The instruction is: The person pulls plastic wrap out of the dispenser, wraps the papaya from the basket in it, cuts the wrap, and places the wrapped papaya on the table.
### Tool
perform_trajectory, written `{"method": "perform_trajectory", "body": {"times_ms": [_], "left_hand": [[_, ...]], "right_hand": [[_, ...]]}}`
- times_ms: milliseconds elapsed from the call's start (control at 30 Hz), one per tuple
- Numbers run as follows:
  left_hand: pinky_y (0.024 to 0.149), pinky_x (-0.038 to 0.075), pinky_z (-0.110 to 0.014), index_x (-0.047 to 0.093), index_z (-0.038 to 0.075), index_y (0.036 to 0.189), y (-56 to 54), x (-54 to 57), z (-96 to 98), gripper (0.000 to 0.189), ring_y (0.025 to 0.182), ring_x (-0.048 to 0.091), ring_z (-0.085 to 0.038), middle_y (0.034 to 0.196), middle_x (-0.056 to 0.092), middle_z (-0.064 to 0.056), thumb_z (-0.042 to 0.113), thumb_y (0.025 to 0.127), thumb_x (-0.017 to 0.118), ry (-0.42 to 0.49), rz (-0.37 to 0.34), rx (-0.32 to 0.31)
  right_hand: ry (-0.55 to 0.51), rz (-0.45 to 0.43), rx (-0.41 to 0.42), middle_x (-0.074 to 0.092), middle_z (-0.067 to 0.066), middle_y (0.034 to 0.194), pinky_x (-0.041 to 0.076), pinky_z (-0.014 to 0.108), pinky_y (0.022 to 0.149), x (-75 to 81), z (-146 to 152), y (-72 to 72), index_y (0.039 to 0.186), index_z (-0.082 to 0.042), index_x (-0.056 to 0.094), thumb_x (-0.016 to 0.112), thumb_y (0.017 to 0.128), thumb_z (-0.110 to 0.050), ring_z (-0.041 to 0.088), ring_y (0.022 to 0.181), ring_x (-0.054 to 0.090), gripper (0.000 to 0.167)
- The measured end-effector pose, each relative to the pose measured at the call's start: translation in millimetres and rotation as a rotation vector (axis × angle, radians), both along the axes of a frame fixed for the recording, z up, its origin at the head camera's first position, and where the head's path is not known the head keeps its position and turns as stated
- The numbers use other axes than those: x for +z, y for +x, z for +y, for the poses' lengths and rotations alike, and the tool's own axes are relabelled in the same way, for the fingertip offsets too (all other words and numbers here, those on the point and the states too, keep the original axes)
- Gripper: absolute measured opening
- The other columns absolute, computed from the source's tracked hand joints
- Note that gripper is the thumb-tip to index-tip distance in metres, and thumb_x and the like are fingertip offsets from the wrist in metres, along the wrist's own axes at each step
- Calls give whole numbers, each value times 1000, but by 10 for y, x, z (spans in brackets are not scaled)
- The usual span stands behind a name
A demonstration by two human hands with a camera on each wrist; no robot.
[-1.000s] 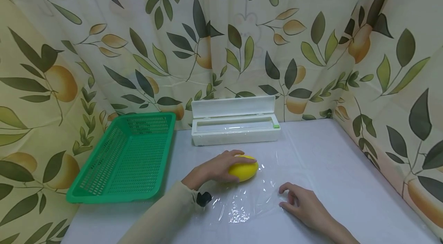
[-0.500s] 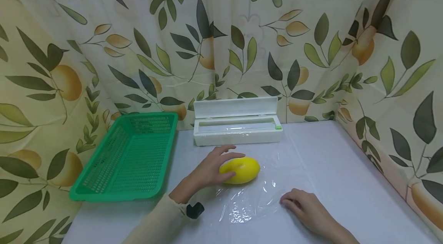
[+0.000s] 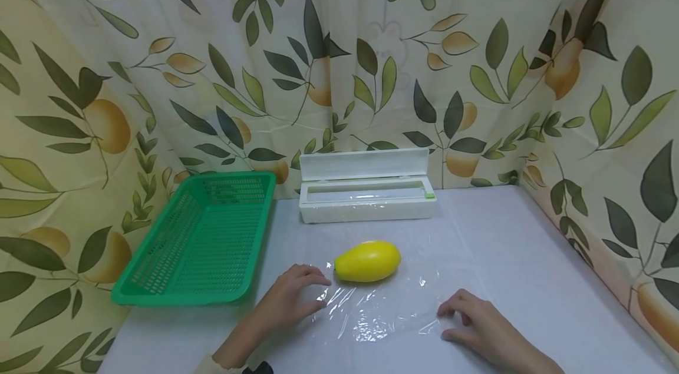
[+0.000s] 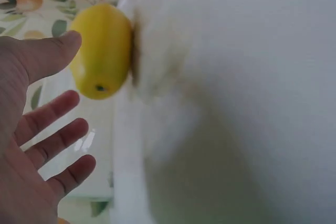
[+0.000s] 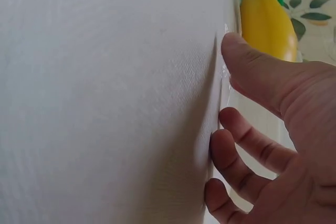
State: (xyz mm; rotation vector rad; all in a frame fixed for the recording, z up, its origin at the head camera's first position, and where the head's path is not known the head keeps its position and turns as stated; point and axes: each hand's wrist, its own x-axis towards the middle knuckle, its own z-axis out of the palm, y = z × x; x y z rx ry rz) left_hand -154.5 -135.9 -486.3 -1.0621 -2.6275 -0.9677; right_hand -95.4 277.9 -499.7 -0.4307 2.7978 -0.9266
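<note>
A yellow fruit, shaped like a papaya (image 3: 368, 262), lies on its side on a sheet of clear plastic wrap (image 3: 382, 309) spread over the table. My left hand (image 3: 289, 297) is just left of the wrap's near part, its fingers and thumb apart with nothing between them. In the left wrist view the papaya (image 4: 102, 51) shows its dark stem end beyond the thumb. At the wrap's right edge my right hand (image 3: 477, 321) has loosely bent fingers near the tabletop. In the right wrist view its thumb and fingers stand apart, and the papaya (image 5: 268, 24) is partly hidden behind the thumb.
Behind the papaya stands a white plastic-wrap box (image 3: 366, 210), its lid up against the patterned curtain (image 3: 371, 97). A green slotted basket (image 3: 212, 244) sits at the left of the white-covered table (image 3: 493, 238).
My left hand has let go of the papaya and drawn back toward the near left. The papaya now lies by itself on the wrap. The right hand's fingers have parted slightly.
</note>
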Motion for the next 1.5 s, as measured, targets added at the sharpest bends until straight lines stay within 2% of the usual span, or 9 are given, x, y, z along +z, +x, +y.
{"method": "perform_trajectory", "body": {"times_ms": [133, 233, 400, 533, 667, 833, 1200, 1333, 1500], "left_hand": [[86, 49, -34, 80, 20, 100, 123, -147, -138, 23, 101, 59, -9, 106, 68, 12, 20, 79, 89, -12, -7, -49], [85, 45, -33, 80, 25, 93, 205, -213, -213, 18, 98, 56, -5, 103, 67, 17, 27, 78, 89, -32, -62, -52], [91, 45, -34, 80, 32, 90, 288, -264, -295, 18, 102, 54, -6, 108, 66, 16, 38, 76, 89, -55, -162, -32], [93, 45, -34, 80, 33, 91, 298, -278, -322, 19, 106, 54, -8, 113, 66, 15, 39, 76, 90, -63, -176, -39], [92, 45, -33, 81, 32, 87, 296, -286, -339, 15, 107, 55, -10, 115, 66, 14, 31, 76, 91, -60, -150, -60], [91, 45, -32, 82, 32, 83, 298, -299, -349, 13, 108, 56, -10, 116, 67, 14, 21, 79, 89, -60, -129, -65], [93, 46, -34, 78, 31, 79, 315, -294, -359, 17, 107, 57, -8, 115, 69, 15, 15, 81, 85, -57, -107, -38], [91, 47, -36, 73, 30, 81, 305, -245, -352, 20, 104, 59, -7, 111, 71, 14, 12, 83, 82, -21, -42, -29], [82, 52, -30, 70, 18, 90, 191, -146, -339, 20, 93, 64, -10, 100, 75, 4, 2, 83, 81, 113, 130, -92]], "right_hand": [[3, -20, -18, 58, -11, 99, 43, 21, 65, 4, 16, 7, 99, -28, 73, 85, 83, -31, 2, 76, 47, 20], [-4, 10, -12, 57, -12, 98, 43, 21, 63, -6, 24, 10, 99, -28, 74, 84, 85, -27, 1, 75, 46, 18], [-13, 44, 5, 60, -14, 99, 43, 21, 64, -2, 23, 11, 107, -25, 71, 83, 86, -24, 0, 74, 46, 23], [6, 30, -18, 57, -13, 94, 42, 21, 62, 10, 9, 15, 99, -27, 71, 83, 86, -24, 0, 72, 45, 17], [21, 14, -41, 56, -12, 93, 42, 21, 61, 9, 1, 8, 90, -28, 72, 82, 87, -23, 0, 72, 45, 12], [38, 60, -41, 58, -14, 95, 43, 21, 61, -3, 0, 14, 86, -31, 71, 81, 87, -17, -1, 72, 45, 17], [44, 41, -38, 58, -13, 94, 43, 22, 61, 10, -1, -23, 89, -27, 70, 79, 90, -16, -1, 71, 45, 14], [-3, 45, -3, 59, -13, 96, 46, 23, 64, 87, 29, -44, 93, -23, 69, 74, 94, -15, 0, 74, 47, 10], [-66, 280, 90, 58, -13, 95, 46, 21, 61, 156, 59, -93, 96, -21, 65, 74, 92, -3, -4, 72, 46, 21]]}}
